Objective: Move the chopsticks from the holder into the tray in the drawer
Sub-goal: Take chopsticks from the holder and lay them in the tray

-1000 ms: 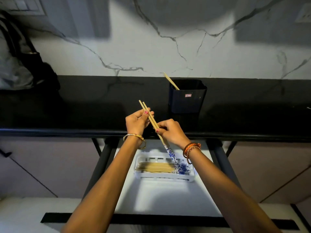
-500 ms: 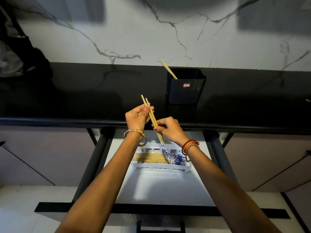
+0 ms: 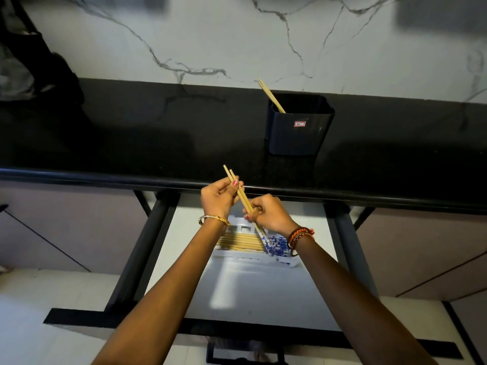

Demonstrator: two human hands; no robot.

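Both hands grip one pair [image 3: 242,194] of chopsticks above the open drawer [image 3: 263,291]: left hand [image 3: 218,197] near the plain tops, right hand [image 3: 268,213] lower, patterned tips slanting down over the tray [image 3: 253,255], where many already lie. Step looks like mid-transfer; next, level the pair and lay it alongside those. Two sticks [image 3: 271,95] remain in the holder [image 3: 299,125] on the black counter [image 3: 131,143]; marble wall [image 3: 210,35] behind.

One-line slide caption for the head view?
Both hands hold a chopstick pair above the drawer's tray; more stand in the holder.
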